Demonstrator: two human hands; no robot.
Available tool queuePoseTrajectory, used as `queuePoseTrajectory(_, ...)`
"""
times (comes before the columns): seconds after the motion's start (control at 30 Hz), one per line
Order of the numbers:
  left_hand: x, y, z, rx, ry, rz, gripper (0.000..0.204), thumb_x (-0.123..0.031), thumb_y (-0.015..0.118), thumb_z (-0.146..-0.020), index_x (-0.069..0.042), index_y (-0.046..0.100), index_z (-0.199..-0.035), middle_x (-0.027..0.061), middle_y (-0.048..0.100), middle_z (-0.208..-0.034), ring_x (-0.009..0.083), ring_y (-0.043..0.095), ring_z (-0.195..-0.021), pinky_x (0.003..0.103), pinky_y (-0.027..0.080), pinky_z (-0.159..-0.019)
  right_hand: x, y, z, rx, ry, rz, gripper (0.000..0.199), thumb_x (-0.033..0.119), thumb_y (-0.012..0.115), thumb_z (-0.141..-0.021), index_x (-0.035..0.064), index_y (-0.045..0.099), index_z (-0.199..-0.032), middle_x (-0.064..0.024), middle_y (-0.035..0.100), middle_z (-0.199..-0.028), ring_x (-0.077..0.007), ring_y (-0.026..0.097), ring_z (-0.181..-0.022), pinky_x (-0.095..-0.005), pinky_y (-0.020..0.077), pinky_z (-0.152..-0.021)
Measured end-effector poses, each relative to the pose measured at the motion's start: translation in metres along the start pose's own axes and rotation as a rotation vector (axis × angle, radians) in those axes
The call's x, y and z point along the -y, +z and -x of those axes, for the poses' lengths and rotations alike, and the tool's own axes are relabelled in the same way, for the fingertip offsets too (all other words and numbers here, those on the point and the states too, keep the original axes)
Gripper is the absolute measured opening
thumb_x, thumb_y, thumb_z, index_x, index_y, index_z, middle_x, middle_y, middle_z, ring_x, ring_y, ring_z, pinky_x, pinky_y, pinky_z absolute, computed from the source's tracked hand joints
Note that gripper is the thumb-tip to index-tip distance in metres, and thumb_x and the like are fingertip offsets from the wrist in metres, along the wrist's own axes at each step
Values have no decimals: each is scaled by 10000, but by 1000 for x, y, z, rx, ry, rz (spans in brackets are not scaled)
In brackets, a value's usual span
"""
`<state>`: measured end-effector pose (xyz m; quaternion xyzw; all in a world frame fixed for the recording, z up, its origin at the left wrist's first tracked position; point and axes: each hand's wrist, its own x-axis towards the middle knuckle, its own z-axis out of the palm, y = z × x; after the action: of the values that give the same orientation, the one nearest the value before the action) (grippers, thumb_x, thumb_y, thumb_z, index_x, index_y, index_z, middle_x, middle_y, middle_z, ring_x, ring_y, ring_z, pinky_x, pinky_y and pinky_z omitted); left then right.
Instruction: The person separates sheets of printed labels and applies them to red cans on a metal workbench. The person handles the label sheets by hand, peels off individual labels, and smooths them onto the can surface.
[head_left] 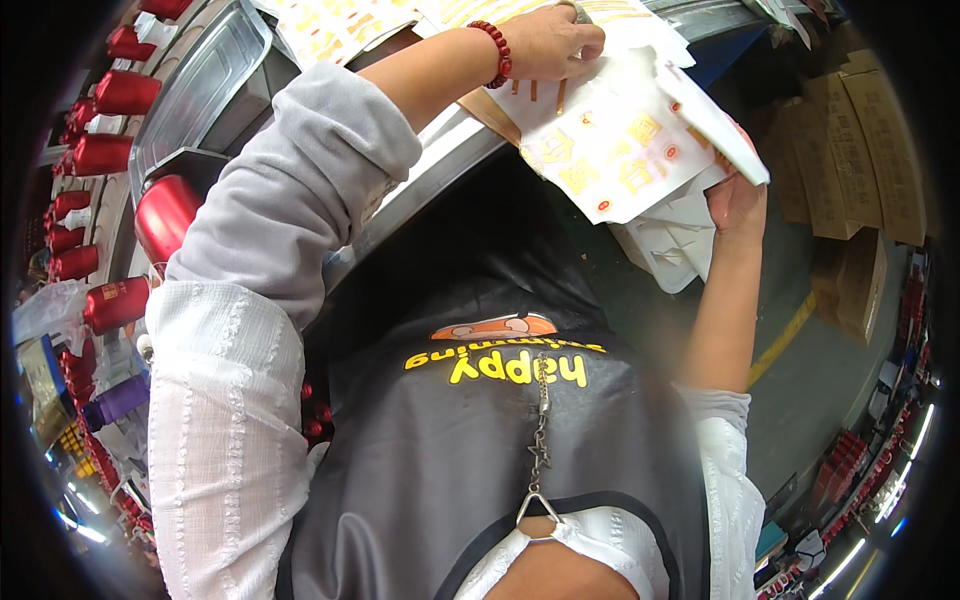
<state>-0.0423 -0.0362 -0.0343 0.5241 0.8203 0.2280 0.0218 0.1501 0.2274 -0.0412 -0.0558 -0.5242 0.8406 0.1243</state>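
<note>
My left hand, with a red bead bracelet at its wrist, lies over the printed sheets at the top. Its fingers are bent and closed; what they pinch, if anything, is hidden. Below it a white sheet with yellow and red printed marks hangs over the table edge. Under this sheet is a white plastic tray, tilted, with its rim rising at the right. My right hand grips the tray from its right side, its fingers partly covered.
More yellow-printed sheets lie on the table. A clear plastic bin stands at the left, near a red rounded container and rows of red containers. Cardboard boxes stand on the floor at the right.
</note>
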Motion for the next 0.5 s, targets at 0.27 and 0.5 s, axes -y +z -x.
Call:
queuePoseTrajectory(0.27,5,10,7,-80,14,25,203,-219,628,-885,-59,608,-1009,193,596,-949,360,559,-968,445,474,-862,-13,45,35,-63,308,-309,683,452,533,-992,33,340,-1495,-170,458,-1488,-334,475,-1347,-536,392,-1094)
queuePoseTrajectory(0.5,14,23,0,-169,95,-17,235,-215,619,-883,-48,605,-1048,193,610,-996,359,566,-991,449,471,-884,-31,71,71,-98,387,-188,620,317,588,-958,90,354,-1484,-137,507,-1442,-314,488,-1337,-585,428,-1019)
